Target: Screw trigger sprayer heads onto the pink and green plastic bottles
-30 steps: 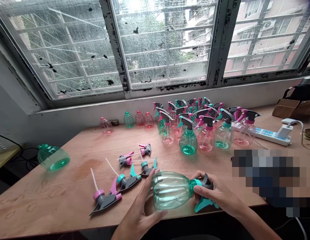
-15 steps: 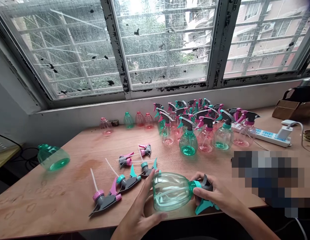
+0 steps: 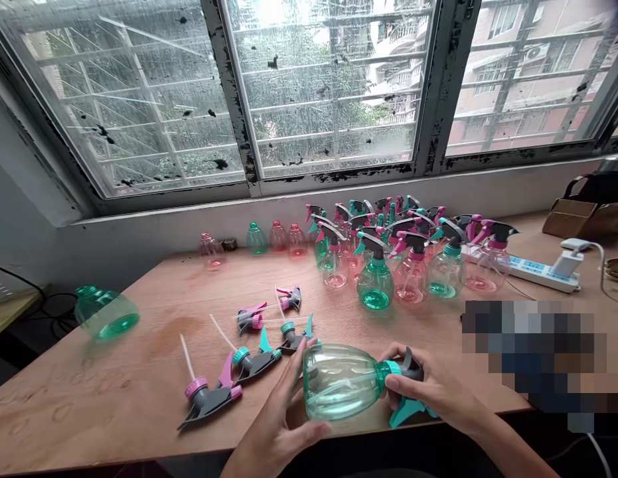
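A clear green spray bottle [image 3: 341,385] lies sideways between my hands above the table's front edge, its base to the left. My left hand [image 3: 276,418] cups the base, fingers along the far side and thumb below. At the other end, my right hand [image 3: 428,388] pinches the teal collar of the spray head, whose teal trigger [image 3: 407,411] points down. Loose spray heads with thin tubes lie left of the bottle: a pink-collared one [image 3: 209,401], a teal-collared one [image 3: 256,362], another teal one [image 3: 291,335] touching or just behind my left fingers, and pink ones [image 3: 249,320] farther back.
Several assembled spray bottles [image 3: 376,285] stand at the back. Bottles without heads stand along the wall, such as a green one [image 3: 257,239], and a larger one [image 3: 107,315] is at the left edge. A power strip [image 3: 538,272] and paper bag [image 3: 570,216] are right. A pixelated patch hides something.
Both hands keep the same hold on the bottle. Its base has shifted very slightly left with my left hand; the collar and right hand look unmoved.
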### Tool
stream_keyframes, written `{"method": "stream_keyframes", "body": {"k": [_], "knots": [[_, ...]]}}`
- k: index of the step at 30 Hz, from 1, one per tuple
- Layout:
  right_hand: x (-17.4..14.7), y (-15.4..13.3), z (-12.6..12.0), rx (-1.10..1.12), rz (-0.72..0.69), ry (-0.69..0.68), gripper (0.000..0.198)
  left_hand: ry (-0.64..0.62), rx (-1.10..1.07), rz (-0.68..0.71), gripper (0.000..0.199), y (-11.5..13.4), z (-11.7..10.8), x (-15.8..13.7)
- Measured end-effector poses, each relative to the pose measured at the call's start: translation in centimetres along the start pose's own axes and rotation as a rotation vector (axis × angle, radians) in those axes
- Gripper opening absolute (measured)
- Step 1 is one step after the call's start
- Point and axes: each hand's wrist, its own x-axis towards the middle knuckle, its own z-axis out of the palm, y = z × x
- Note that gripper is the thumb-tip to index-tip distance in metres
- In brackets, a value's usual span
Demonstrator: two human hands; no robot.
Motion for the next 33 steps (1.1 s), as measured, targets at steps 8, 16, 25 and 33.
{"method": "stream_keyframes", "body": {"k": [8, 16, 25, 33], "knots": [[-0.05, -0.35, 0.17, 0.016, 0.025, -0.026, 0.038, 0.01, 0.079, 0.054, 0.101, 0.08, 0.19, -0.08], [-0.03, -0.66, 0.41, 0.027, 0.027, -0.029, 0.036, 0.013, 0.093, 0.035, 0.085, 0.45, 0.31, -0.17], [-0.05, -0.2, 0.26, 0.026, 0.026, -0.019, 0.037, 0.046, 0.007, 0.016, 0.1, 0.36, 0.34, 0.03], [-0.11, -0.28, 0.33, 0.025, 0.034, -0.021, 0.038, 0.039, 0.048, 0.046, 0.073, 0.09, 0.23, -0.12]]}}
